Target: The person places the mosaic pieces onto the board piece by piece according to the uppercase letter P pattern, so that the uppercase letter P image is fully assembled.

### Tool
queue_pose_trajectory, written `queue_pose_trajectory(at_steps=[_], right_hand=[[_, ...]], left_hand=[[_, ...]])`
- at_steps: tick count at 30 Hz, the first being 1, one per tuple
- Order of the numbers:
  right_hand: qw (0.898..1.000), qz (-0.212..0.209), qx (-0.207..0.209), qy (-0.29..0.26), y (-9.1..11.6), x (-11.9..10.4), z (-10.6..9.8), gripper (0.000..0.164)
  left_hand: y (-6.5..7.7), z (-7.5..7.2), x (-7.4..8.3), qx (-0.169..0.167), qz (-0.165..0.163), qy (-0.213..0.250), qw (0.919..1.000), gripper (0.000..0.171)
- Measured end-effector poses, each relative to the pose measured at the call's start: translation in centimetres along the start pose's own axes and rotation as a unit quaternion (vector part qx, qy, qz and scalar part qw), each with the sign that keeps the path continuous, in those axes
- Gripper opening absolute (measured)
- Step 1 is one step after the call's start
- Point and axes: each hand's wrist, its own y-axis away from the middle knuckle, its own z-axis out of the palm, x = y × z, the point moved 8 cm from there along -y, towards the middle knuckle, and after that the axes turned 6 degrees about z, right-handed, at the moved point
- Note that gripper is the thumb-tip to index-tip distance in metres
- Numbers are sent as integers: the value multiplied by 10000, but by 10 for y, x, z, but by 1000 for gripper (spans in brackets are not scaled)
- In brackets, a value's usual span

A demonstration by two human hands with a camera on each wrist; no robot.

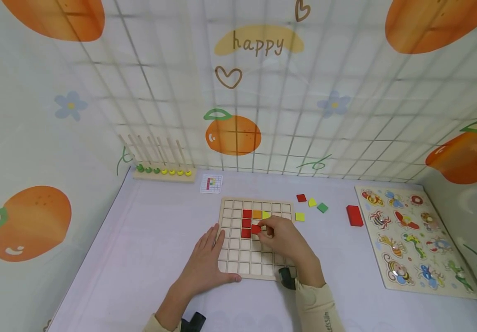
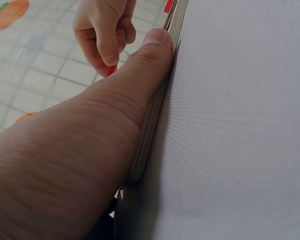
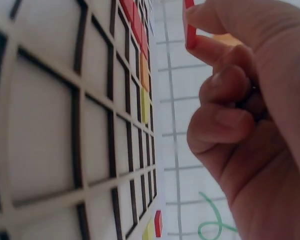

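My right hand (image 1: 282,237) pinches a small red square tile (image 1: 256,229) between thumb and fingertip, above the wooden grid board (image 1: 234,256). In the right wrist view, the red tile (image 3: 189,25) stands off the board's surface and the other fingers are curled in. Three red tiles (image 1: 246,223) form a column in the grid, with an orange tile (image 1: 257,214) and a yellow tile (image 1: 265,215) running right from its top. My left hand (image 1: 207,263) lies along the board's left side, fingers extended. Its thumb (image 2: 152,50) presses against the front edge.
Several loose red, yellow and green tiles (image 1: 323,208) lie right of the board. Farther right are a red block (image 1: 354,216) and an insect picture puzzle (image 1: 419,240). Behind stand a small pattern card (image 1: 211,183) and a peg rack with beads (image 1: 163,174), near the curtain.
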Motion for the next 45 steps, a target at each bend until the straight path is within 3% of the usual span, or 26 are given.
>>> queue_pose_trajectory(at_steps=[10,28,37,45], right_hand=[[9984,-419,-54,370,2,-17,12,11],[9949,-201,-642,747,1,-15,41,19],[9930,-318,-677,909,2,-18,42,12],[9913,-284,-654,1105,3,-21,43,16]], left_hand=[[0,2,-2,31,41,-20,10000,136],[-1,1,-1,8,54,-66,10000,135],[0,2,-1,6,54,-98,9999,136],[-1,2,-2,26,80,-130,9999,136]])
